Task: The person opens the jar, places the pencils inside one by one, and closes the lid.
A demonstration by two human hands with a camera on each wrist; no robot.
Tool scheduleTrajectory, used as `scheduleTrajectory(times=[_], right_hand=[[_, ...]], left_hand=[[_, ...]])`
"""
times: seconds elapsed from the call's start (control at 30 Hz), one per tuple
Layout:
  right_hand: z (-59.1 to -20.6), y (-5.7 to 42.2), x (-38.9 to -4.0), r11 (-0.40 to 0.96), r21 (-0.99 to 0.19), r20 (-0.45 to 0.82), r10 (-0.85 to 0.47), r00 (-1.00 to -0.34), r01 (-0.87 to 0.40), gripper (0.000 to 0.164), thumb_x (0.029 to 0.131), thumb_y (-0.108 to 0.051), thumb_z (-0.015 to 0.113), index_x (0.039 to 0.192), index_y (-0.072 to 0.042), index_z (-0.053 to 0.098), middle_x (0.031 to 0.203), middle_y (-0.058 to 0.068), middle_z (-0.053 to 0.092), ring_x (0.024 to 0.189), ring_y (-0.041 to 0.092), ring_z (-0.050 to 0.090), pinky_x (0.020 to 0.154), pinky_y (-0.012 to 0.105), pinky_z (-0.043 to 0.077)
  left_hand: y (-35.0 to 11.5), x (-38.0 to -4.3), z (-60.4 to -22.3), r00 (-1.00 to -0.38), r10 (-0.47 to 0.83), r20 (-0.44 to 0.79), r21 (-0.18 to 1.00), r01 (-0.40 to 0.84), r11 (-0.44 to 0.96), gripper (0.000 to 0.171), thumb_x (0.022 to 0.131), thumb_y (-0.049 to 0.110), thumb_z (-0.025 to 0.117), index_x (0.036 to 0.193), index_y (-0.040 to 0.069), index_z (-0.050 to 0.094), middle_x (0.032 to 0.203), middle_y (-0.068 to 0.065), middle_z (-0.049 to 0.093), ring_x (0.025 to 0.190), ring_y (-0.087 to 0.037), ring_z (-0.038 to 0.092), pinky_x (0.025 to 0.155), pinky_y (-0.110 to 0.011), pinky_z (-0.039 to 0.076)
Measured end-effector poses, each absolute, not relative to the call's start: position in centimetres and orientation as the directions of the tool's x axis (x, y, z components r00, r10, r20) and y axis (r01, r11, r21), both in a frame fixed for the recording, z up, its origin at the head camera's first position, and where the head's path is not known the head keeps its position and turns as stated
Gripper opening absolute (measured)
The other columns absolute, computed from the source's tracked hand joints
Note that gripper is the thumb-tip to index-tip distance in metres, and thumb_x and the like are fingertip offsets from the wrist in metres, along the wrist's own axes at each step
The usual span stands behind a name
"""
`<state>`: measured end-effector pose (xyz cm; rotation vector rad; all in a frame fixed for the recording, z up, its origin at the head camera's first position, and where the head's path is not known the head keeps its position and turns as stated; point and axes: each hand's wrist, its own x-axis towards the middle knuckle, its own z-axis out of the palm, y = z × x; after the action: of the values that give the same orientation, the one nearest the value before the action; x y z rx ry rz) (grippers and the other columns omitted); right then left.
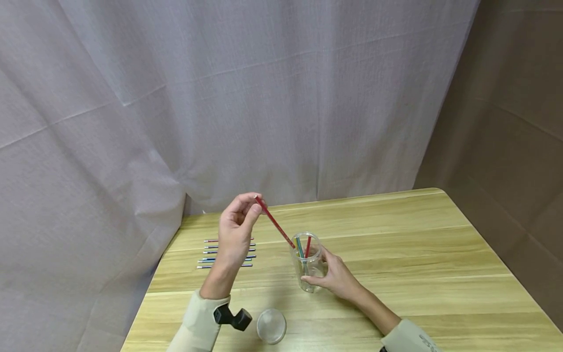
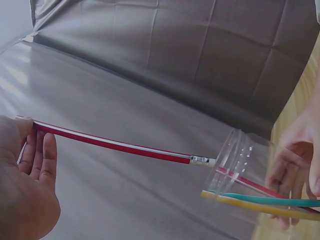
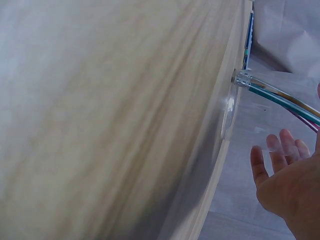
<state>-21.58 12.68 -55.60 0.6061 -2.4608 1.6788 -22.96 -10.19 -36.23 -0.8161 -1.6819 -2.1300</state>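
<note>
My left hand pinches a red pencil near its upper end, between thumb and fingers. The pencil slants down to the right. In the left wrist view its white eraser is at the mouth of a clear plastic jar. The right hand holds that jar upright on the table, thumb on the near side and fingers behind. Inside the jar lean a teal pencil, a yellow pencil and another red pencil.
Several pencils lie in a row on the wooden table, partly behind my left forearm. A round clear lid lies near the front edge. Grey curtains hang behind the table.
</note>
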Motion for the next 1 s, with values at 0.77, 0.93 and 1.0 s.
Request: scheduleTrajectory(times=[0.77, 0.93, 1.0], right_hand=[[-55.6, 12.6, -21.6, 0.3, -0.867, 0.321, -0.275, -0.906, -0.398, 0.075, 0.075, -0.04, 0.087, 0.138, -0.023, 0.05, 0.125, -0.006, 0.065, 0.112, 0.018, 0.062, 0.095, 0.053, 0.05], [-55.0, 12.5, -21.2, 0.288, -0.874, 0.319, -0.27, -0.909, -0.392, 0.075, 0.074, -0.033, 0.089, 0.137, -0.019, 0.051, 0.124, -0.003, 0.066, 0.111, 0.021, 0.063, 0.095, 0.055, 0.049], [-55.0, 12.6, -21.2, 0.279, -0.877, 0.318, -0.275, -0.907, -0.392, 0.074, 0.074, -0.036, 0.088, 0.137, -0.021, 0.052, 0.123, -0.004, 0.066, 0.11, 0.02, 0.063, 0.094, 0.054, 0.05]], left_hand=[[-8.7, -23.4, -42.9, -0.891, 0.12, 0.439, 0.885, 0.405, -0.232, 0.025, 0.096, 0.007, 0.065, 0.114, -0.01, 0.06, 0.107, -0.028, 0.062, 0.091, -0.016, 0.065, 0.086, -0.032, 0.056], [-8.7, -23.3, -43.7, -0.904, 0.123, 0.41, 0.901, 0.38, -0.208, 0.028, 0.096, 0.011, 0.065, 0.115, -0.008, 0.061, 0.107, -0.029, 0.062, 0.091, -0.017, 0.065, 0.088, -0.037, 0.055], [-8.7, -23.4, -44.0, -0.908, 0.122, 0.4, 0.906, 0.371, -0.205, 0.03, 0.096, 0.01, 0.066, 0.116, -0.011, 0.059, 0.107, -0.028, 0.062, 0.091, -0.017, 0.065, 0.088, -0.037, 0.055]])
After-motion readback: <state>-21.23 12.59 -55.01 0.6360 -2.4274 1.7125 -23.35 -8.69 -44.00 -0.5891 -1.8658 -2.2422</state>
